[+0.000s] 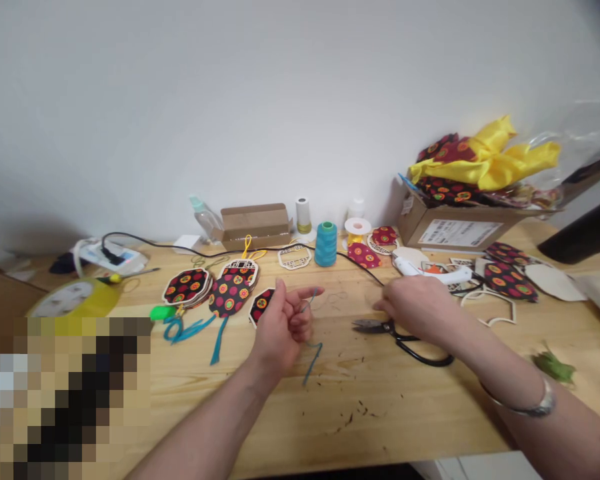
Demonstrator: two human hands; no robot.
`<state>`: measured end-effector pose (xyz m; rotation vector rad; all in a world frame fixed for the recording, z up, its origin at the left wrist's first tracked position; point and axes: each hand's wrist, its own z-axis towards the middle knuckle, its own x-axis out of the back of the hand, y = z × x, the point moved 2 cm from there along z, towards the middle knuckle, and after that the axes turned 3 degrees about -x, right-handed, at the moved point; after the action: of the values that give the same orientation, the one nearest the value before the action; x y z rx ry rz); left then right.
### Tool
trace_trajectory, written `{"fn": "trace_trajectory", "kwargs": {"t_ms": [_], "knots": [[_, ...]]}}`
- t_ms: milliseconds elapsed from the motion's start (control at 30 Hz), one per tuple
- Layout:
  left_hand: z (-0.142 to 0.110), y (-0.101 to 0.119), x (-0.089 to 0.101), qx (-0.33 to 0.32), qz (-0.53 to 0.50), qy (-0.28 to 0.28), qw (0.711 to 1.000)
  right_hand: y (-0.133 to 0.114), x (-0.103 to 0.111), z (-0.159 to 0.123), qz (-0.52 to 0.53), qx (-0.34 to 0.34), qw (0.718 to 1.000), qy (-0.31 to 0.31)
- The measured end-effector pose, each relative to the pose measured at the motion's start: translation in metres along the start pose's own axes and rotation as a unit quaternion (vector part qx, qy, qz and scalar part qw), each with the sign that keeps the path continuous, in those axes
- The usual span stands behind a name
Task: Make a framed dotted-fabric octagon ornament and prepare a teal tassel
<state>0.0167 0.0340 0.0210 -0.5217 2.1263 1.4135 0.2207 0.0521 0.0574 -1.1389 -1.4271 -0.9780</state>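
Note:
My left hand (285, 327) is closed on a teal thread (314, 363), its index finger stretched out and the other fingers curled in. One end of the thread hangs below the hand, above the table. My right hand (417, 307) is bent down with its fingertips close together; what they hold, if anything, is hidden. Just under it lie black-handled scissors (400, 340), blades to the left. A white glue gun (430, 270) rests behind that hand. Beside my left wrist is an octagonal patterned piece (261, 308), partly covered.
A teal thread cone (326, 245) stands at the back by a ribbon spool (356, 228). Fabric-covered pieces (186, 287) are stacked at left. A cardboard box (450, 223) of fabric stands back right. A black cable (180, 245) crosses behind. Green thread (554, 365) lies right.

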Motion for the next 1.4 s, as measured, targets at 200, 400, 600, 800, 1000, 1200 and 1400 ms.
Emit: {"fn": "trace_trajectory", "kwargs": {"t_ms": [200,400,600,800,1000,1200,1400], "knots": [[-0.001,0.008,0.001,-0.041,-0.035,0.037,0.998,-0.047,-0.005,0.021,0.118,0.218,0.966,0.073],[0.0,0.008,0.001,-0.048,-0.042,0.048,0.997,-0.082,-0.021,0.032,0.018,0.296,0.948,0.113],[-0.003,0.011,-0.001,-0.05,-0.055,0.046,0.996,-0.082,-0.026,0.036,0.114,0.238,0.962,0.073],[-0.006,0.011,-0.003,-0.055,-0.062,0.047,0.995,-0.054,-0.014,0.031,0.405,0.051,0.912,0.046],[-0.003,0.004,-0.002,-0.061,-0.011,0.056,0.997,-0.05,-0.027,0.02,0.659,-0.044,0.751,0.016],[0.0,-0.002,0.001,-0.078,0.052,0.041,0.995,-0.056,-0.026,0.014,0.694,-0.046,0.717,0.036],[0.002,-0.005,0.001,-0.079,0.066,0.053,0.993,-0.06,-0.026,0.011,0.688,-0.027,0.724,0.032]]}}
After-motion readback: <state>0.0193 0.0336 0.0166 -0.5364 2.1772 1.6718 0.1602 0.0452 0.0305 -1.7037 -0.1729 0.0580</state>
